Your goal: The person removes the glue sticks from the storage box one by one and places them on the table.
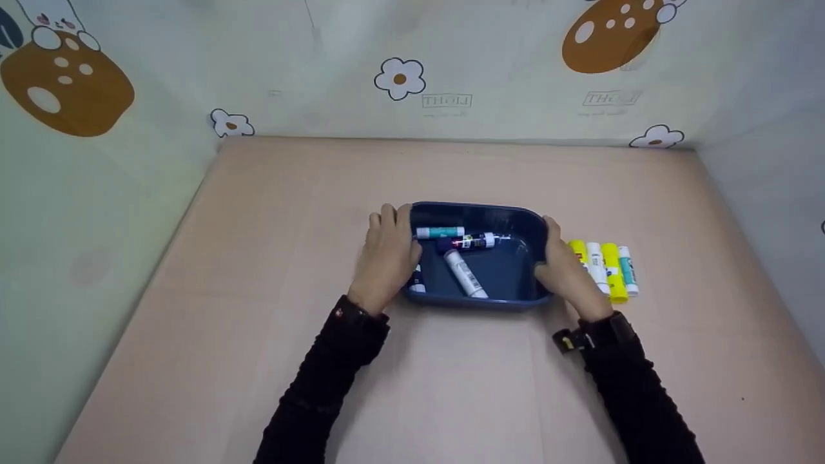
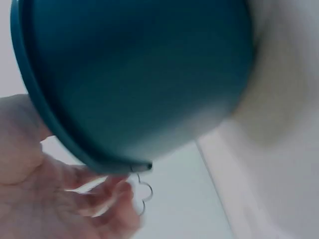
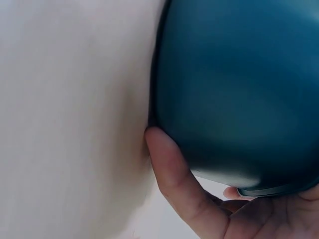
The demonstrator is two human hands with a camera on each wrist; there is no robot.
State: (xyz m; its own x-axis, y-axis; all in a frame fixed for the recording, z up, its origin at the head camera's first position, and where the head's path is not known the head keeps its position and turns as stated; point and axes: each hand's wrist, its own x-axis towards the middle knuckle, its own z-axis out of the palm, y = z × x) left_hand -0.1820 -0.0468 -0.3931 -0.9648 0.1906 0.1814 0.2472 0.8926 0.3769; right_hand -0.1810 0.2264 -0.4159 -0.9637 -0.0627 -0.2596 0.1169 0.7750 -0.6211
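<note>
A dark blue rectangular plastic tub [image 1: 509, 277] is held between both hands in the head view. My left hand [image 1: 385, 258] grips its left end, thumb over the rim. At the opposite end my right hand [image 1: 567, 270] holds the rim, thumb on the inner side. Inside lie a teal-and-white glue stick [image 1: 440, 232], a dark purple one [image 1: 474, 241] and a white one [image 1: 465, 274]. Another dark stick [image 1: 418, 278] is partly hidden by the left hand. The wrist views show the tub's outer wall [image 2: 144, 84] close up, with fingers [image 3: 174, 174] at its edge.
Just right of the right hand, several glue sticks stand out in a row on the pale pink tabletop [image 1: 451, 386]: yellow [image 1: 614, 274], white [image 1: 597, 267] and teal-and-white [image 1: 628, 270]. The hand partly covers the row's left side. Printed wall sheets [image 1: 503, 64] border the table at the back and sides.
</note>
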